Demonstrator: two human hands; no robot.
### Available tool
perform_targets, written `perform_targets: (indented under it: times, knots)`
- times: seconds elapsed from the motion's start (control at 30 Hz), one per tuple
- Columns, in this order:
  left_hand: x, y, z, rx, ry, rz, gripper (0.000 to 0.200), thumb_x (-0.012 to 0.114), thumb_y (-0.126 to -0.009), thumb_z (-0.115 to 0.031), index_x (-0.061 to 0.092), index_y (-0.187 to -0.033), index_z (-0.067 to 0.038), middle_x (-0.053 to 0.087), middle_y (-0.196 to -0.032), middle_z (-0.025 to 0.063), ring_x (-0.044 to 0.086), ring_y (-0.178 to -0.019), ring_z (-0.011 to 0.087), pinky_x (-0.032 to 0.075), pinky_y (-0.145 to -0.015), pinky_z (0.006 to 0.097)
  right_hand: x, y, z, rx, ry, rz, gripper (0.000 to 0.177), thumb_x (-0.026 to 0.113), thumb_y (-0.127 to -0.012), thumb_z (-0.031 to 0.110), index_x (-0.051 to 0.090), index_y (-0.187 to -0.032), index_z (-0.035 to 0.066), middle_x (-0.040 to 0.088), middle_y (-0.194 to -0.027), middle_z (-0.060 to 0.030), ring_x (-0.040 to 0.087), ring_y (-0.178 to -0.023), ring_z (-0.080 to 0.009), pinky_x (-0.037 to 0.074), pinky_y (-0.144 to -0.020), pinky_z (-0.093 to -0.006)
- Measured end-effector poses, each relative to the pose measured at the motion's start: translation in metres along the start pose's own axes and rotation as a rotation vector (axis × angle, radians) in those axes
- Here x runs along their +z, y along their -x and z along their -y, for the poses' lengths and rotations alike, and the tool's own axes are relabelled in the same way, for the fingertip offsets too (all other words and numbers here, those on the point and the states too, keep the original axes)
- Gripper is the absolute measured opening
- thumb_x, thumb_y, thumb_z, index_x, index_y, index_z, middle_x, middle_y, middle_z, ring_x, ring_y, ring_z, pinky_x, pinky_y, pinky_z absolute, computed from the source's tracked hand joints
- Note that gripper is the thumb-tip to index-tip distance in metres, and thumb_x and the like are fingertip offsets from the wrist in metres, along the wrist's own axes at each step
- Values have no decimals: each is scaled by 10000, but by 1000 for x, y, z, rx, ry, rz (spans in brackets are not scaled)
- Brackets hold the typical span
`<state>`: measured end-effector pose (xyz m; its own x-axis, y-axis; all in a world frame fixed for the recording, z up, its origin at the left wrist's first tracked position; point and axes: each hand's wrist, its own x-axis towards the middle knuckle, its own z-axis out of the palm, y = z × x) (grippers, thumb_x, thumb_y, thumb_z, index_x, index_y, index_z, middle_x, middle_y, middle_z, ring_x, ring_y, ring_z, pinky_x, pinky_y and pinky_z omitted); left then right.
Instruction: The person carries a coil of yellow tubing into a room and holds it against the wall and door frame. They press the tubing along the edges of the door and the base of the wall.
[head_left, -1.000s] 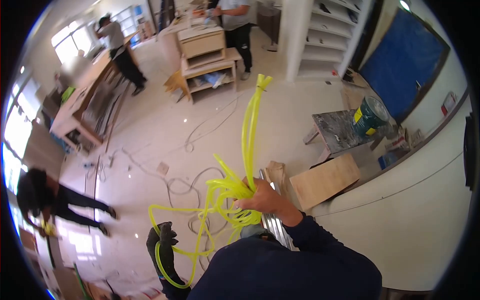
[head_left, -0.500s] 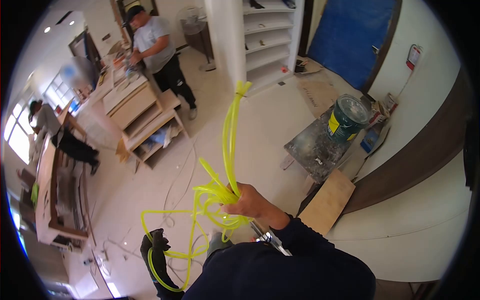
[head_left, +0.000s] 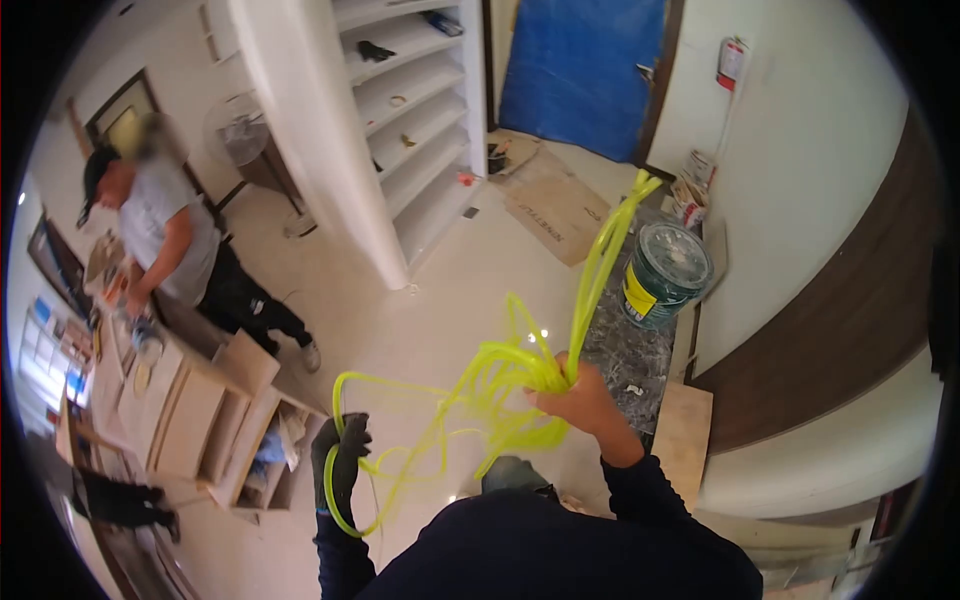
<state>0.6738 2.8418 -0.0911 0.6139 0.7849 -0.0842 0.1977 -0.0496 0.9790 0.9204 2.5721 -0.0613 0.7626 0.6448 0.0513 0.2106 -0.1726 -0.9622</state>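
Beside the bucket (head_left: 665,275) now, closer than before: right hand (head_left: 582,402) and left hand (head_left: 340,462), fingers clamped round yellow tubing (head_left: 500,372).

The tubing (head_left: 500,385) hangs between the left hand (head_left: 340,465) and the right hand (head_left: 580,395); beyond the right hand a bucket (head_left: 665,270) stands on the table (head_left: 625,365), shelves (head_left: 410,110) behind

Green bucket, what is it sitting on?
The bucket stands on a grey, paint-splashed bench. The right hand and yellow tubing cover part of it, and its legs cannot be seen.
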Motion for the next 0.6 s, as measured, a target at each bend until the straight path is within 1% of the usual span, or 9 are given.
perform_targets:
  times: [0.07,0.1,0.2,0.27,0.37,0.4,0.53,0.6]
  knots:
    - [30,-80,-21,76,65,127,233,626,-911,-225,670,-980,-7,646,-777,48,611,-660,115,498,-576,243,-9,-44,-11,30,-57,-76,261,779,-702,112,626,-893,21,617,-787,-16,574,-692,-96,472,-637,-264]
    - [45,-117,-33,91,21,193,236,628,-912,-223,666,-1001,-8,649,-781,44,615,-665,115,502,-580,243,-14,-68,-17,42,-107,-115,246,769,-704,92,625,-888,18,622,-785,-17,574,-678,-94,471,-618,-260]
    - [103,-221,-33,95,72,335,247,626,-914,-225,662,-1013,-1,651,-782,44,616,-666,114,501,-576,242,-32,-140,-32,88,-90,-211,232,757,-707,88,619,-878,13,640,-779,-29,583,-661,-94,471,-591,-262]
    - [143,-283,-36,114,54,377,263,623,-918,-243,661,-1013,-1,648,-772,48,614,-663,110,497,-573,238,-43,-200,-53,104,-84,-226,231,756,-706,95,619,-872,12,642,-768,-31,583,-649,-93,470,-583,-261]
    - [198,-357,-60,0,17,396,287,618,-924,-272,664,-999,1,644,-770,48,612,-671,112,501,-582,245,-71,-287,-68,141,-97,-249,230,757,-706,112,619,-859,11,638,-745,-32,577,-630,-92,466,-574,-259]
    - [211,-381,-68,-2,17,397,287,618,-924,-272,664,-999,1,644,-770,48,612,-671,112,501,-582,245,-79,-314,-71,169,-117,-264,231,758,-706,123,619,-853,10,631,-731,-29,572,-622,-91,463,-573,-259]
    - [257,-480,-85,-31,59,421,293,623,-921,-283,666,-994,-3,642,-756,52,608,-653,112,501,-578,244,-112,-420,-76,169,-145,-275,231,762,-705,130,615,-835,9,617,-715,-26,559,-615,-87,452,-568,-256]
    - [280,-532,-84,-10,102,346,296,627,-917,-286,667,-998,-5,637,-735,53,606,-639,112,501,-574,244,-130,-472,-78,132,-39,-288,226,758,-707,120,616,-840,6,629,-728,-28,561,-617,-87,449,-572,-251]
